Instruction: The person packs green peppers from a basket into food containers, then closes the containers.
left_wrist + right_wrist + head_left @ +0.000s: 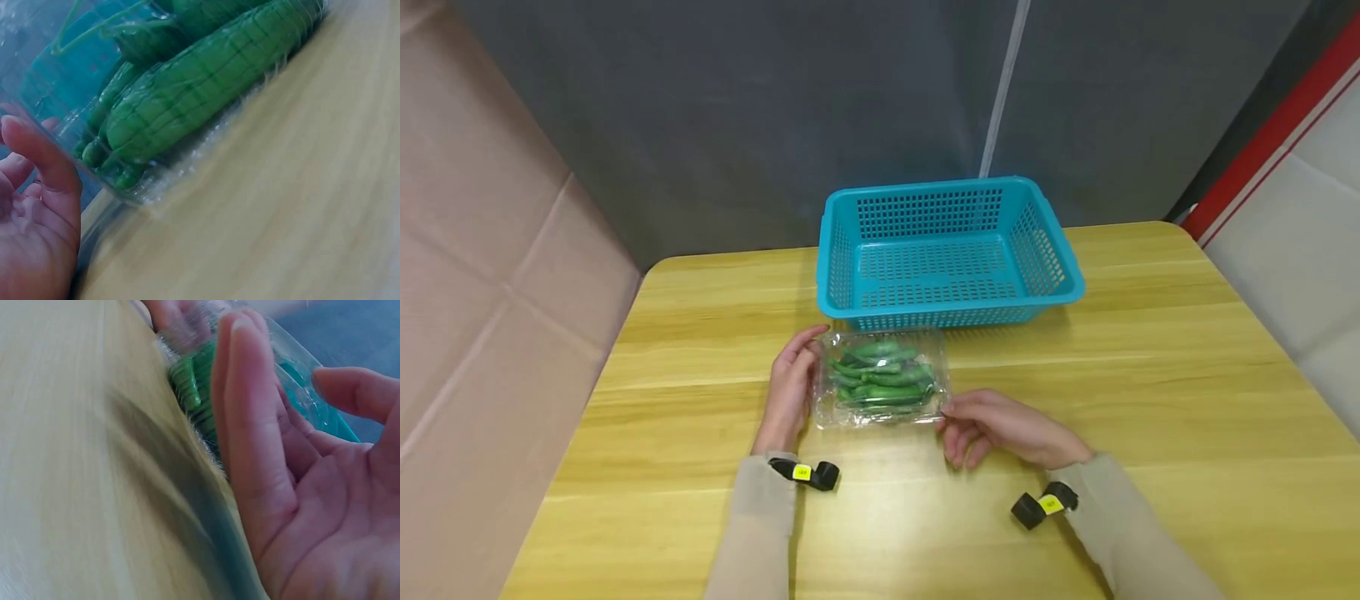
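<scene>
A clear plastic clamshell box (825, 412) holding several green peppers (891, 393) is between my two hands, just in front of the basket. My left hand (790, 383) grips the box's left side, its fingertips near the far corner. In the left wrist view, the bent thumb (47, 153) lies along the clear end wall, close to the peppers (187, 94). At the near right corner, my right hand (992, 425) pinches the box's edge between thumb and forefinger. Its other fingers (253, 412) extend past the box in the right wrist view, partly hiding the peppers.
A blue perforated plastic basket (951, 312) stands on the wooden table (1150, 358) right behind the box, with nothing in it. Dark grey panels (737, 125) rise beyond the table's back edge, and pale padded walls (490, 250) flank the left side.
</scene>
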